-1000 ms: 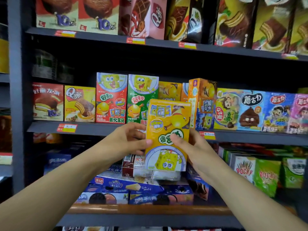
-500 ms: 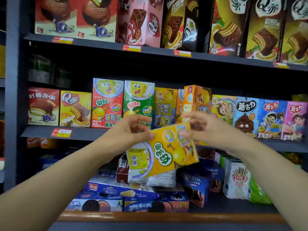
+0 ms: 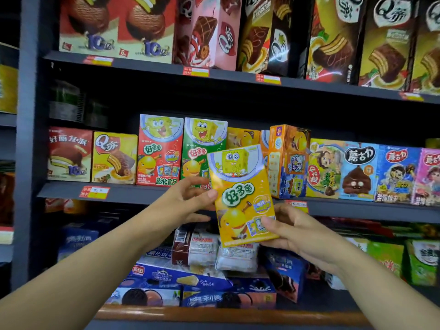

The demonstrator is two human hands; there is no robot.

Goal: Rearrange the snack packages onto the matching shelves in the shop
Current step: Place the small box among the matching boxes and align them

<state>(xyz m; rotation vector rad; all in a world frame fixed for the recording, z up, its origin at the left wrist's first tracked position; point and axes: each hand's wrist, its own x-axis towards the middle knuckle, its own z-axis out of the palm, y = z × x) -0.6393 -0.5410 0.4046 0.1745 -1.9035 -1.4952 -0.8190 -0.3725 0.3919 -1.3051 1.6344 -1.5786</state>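
The yellow snack box (image 3: 240, 198) is held upright in front of the middle shelf (image 3: 133, 194), with the left hand (image 3: 188, 198) pinching its left edge and the right hand (image 3: 292, 229) gripping its lower right corner. The matching yellow boxes (image 3: 242, 138) stand just behind it, between the green box (image 3: 202, 148) and the orange box (image 3: 289, 160). Judged from this, keep the printed face forward, align the base with the shelf lip, and slide the box straight back without tipping its neighbours.
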